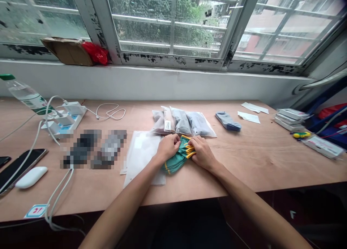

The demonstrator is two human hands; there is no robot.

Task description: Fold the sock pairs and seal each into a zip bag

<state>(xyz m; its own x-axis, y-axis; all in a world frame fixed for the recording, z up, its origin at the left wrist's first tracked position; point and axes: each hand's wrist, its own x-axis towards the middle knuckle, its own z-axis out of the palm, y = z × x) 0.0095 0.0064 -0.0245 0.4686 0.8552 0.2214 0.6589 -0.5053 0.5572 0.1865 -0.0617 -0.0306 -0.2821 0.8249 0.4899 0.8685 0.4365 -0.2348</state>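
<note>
A folded bundle of green socks with yellow trim [177,159] lies on the wooden table [257,162] in front of me. My left hand [168,147] is closed over the bundle's upper left side. My right hand [202,152] pinches its yellow-edged end from the right. Under the socks and to their left lies a flat empty clear plastic bag [142,151]. Just behind my hands sit several clear bags with packed socks [187,122].
A blue-grey sock pair [228,121] and white paper slips [251,113] lie at the back right, with stacked cards [290,118] further right. On the left are a power strip [65,118] with cables, a water bottle [25,95], a phone [18,167] and a white mouse [31,177].
</note>
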